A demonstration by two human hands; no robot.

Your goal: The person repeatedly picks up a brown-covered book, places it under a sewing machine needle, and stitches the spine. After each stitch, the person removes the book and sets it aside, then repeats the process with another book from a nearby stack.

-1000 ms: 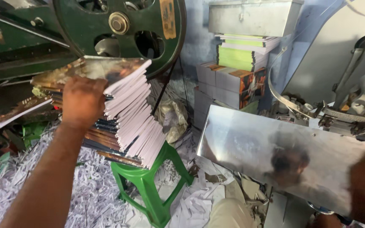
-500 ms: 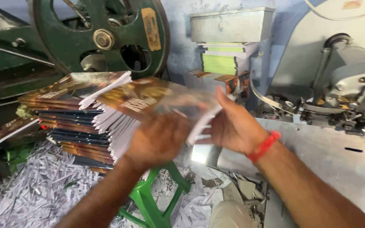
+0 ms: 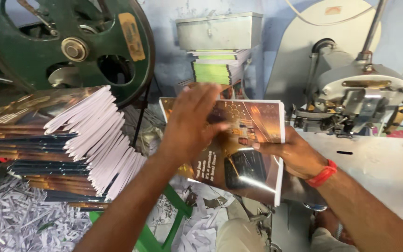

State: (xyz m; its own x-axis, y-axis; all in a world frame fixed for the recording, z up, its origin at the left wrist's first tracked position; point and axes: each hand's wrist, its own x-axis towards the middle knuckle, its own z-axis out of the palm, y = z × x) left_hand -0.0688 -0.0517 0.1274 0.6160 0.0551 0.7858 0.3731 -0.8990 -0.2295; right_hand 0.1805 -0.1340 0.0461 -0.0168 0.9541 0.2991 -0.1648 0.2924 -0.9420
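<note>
— What's on the left?

— A flywheel [image 3: 66, 46], green, and below it a stack [image 3: 66, 144] of booklets on a green stool [image 3: 164, 228], with paper shreds [image 3: 15, 219] underneath.

— And the hands?

— The left hand [image 3: 194, 123] lies flat, fingers spread, on the glossy cover of a bundle [image 3: 243, 149] held up in mid-frame, just right of the stack. The right hand [image 3: 292, 154] grips the bundle's right edge, thumb on the cover, a red band [image 3: 323, 173] at the wrist.

— So both are on it?

— Yes, one pressing, one clamped.

— Further right?

— A grey machine [image 3: 355, 95] over a metal table [image 3: 378, 168]; behind, a metal box [image 3: 218, 30] on green booklets [image 3: 215, 67].
</note>
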